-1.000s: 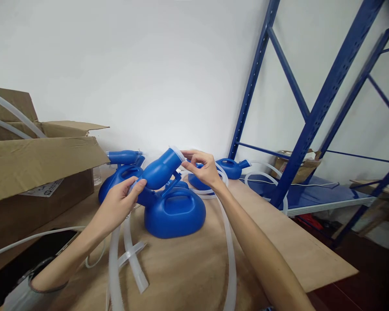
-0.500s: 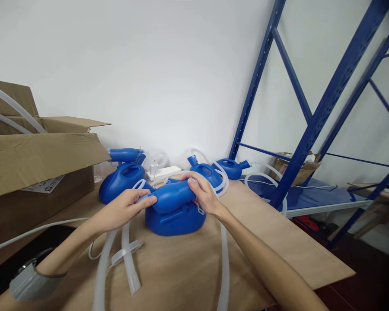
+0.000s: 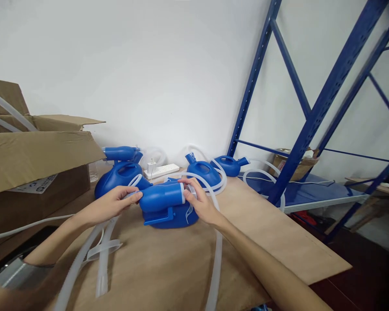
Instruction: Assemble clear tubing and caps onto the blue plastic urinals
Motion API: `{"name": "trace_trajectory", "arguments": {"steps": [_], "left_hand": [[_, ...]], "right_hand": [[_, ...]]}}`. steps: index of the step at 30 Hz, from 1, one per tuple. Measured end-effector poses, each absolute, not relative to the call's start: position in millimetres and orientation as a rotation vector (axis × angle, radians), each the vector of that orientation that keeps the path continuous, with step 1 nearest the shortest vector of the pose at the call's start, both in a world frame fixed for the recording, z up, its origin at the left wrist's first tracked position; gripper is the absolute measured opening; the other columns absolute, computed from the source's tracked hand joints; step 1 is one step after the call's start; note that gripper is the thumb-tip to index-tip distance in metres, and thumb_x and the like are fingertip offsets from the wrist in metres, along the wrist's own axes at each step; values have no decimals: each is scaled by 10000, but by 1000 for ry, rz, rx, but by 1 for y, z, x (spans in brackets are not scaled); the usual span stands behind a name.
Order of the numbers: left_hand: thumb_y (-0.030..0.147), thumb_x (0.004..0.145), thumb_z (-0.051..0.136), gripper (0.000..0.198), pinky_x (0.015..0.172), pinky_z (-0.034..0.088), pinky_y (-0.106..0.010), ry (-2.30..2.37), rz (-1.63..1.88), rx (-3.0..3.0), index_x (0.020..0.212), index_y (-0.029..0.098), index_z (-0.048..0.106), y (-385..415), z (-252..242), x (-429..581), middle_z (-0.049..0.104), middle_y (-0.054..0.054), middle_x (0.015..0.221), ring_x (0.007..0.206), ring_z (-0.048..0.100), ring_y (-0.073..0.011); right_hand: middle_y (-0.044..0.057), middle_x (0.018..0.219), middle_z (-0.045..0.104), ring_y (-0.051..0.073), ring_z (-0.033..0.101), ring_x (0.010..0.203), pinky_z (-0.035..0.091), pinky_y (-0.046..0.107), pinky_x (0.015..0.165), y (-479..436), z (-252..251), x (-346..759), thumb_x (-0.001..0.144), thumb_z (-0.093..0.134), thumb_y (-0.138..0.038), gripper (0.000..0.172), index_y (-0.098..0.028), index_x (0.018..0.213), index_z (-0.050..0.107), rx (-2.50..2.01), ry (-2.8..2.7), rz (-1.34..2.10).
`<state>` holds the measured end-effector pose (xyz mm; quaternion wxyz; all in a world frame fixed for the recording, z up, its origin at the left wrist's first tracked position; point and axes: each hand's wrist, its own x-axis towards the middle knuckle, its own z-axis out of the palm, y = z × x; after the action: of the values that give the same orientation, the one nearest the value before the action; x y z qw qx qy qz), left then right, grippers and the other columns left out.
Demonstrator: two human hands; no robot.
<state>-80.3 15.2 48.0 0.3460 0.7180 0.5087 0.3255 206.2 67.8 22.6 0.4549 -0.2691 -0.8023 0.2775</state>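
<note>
Between my two hands lies a blue bottle-shaped plastic piece [image 3: 160,196], roughly level, with a pale ring at its right end. My left hand [image 3: 121,201] pinches its narrow left end. At the right end, my right hand [image 3: 202,202] grips the pale ring and a translucent part, mostly covered by the fingers. Directly behind and below sits a blue plastic jug [image 3: 178,220], largely hidden by the piece. A blue handle-like bar [image 3: 158,217] shows just under the piece. Translucent hoses [image 3: 218,263] hang toward me on both sides.
More blue jugs [image 3: 116,177] with coiled hoses stand along the wall, near a white power strip [image 3: 162,171]. An open cardboard box [image 3: 39,155] stands at left. Blue metal shelving [image 3: 324,99] rises at right beyond the edge of the brown-covered table [image 3: 262,229].
The blue piece has turned so that its ringed right end shows. My right hand has shifted its grip onto that ring. The hoses at left have swung left.
</note>
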Motion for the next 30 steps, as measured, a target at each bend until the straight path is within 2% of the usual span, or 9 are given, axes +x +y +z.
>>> {"name": "trace_trajectory", "arguments": {"steps": [3,6,9,15,19,22,25,28,30], "left_hand": [[518,844,644,360,487,308,-215,1373,894,1884,663,214,577,18,41,-84,390,44,596,545,332,-127],[547,850,633,362,569,395,-227,1456,970,1898,696,219,635,21,32,-89,491,19,644,619,432,-159],[608,840,623,407,639,457,-249,1521,1045,1860,700,230,681,24,27,-92,612,-14,708,715,537,-212],[672,739,705,432,765,530,-291,1535,1146,1724,782,246,764,23,26,-93,762,-72,954,982,650,-316],[668,697,731,442,527,469,-272,1508,1215,1616,683,226,726,26,23,-97,700,-69,721,707,614,-258],[651,707,720,440,414,331,-250,1508,1227,1581,628,222,669,29,19,-102,548,-19,547,541,469,-189],[637,734,692,433,426,304,-243,1523,1175,1599,623,222,640,29,19,-104,504,1,541,529,403,-163],[638,752,668,435,500,386,-242,1535,1126,1686,631,220,676,27,22,-101,604,-22,626,610,498,-188],[634,736,686,425,579,455,-251,1548,1161,1750,622,225,709,25,25,-98,663,-26,665,673,573,-215]], "right_hand": [[85,1191,592,244,587,1155,455,421,1057,76,13,207,981,560,-499,474,-240,1375,513,-654,-2011,642],[93,1262,594,251,586,1185,469,425,1042,84,2,208,934,661,-493,547,-246,1390,484,-605,-2101,586],[114,1296,599,272,577,1208,469,448,1040,90,-10,209,903,701,-512,549,-241,1341,509,-562,-2218,372],[135,1031,696,301,654,959,516,451,840,87,-28,208,843,709,-606,532,-184,1138,578,-332,-2387,-119],[75,907,707,228,661,765,471,334,657,74,-30,204,850,663,-637,495,-207,1085,593,-438,-2454,-31],[59,935,726,208,672,831,435,289,627,67,-26,199,907,630,-593,395,-216,1025,625,-380,-2651,8],[62,1035,731,209,667,940,445,282,650,64,-21,195,925,629,-568,371,-212,1028,639,-312,-2765,14],[86,1170,699,226,644,1031,482,306,743,65,-20,196,900,652,-580,424,-212,1108,622,-298,-2778,81],[88,1146,694,229,633,1012,493,323,784,67,-21,198,882,663,-589,422,-212,1065,616,-322,-2718,196]]}}
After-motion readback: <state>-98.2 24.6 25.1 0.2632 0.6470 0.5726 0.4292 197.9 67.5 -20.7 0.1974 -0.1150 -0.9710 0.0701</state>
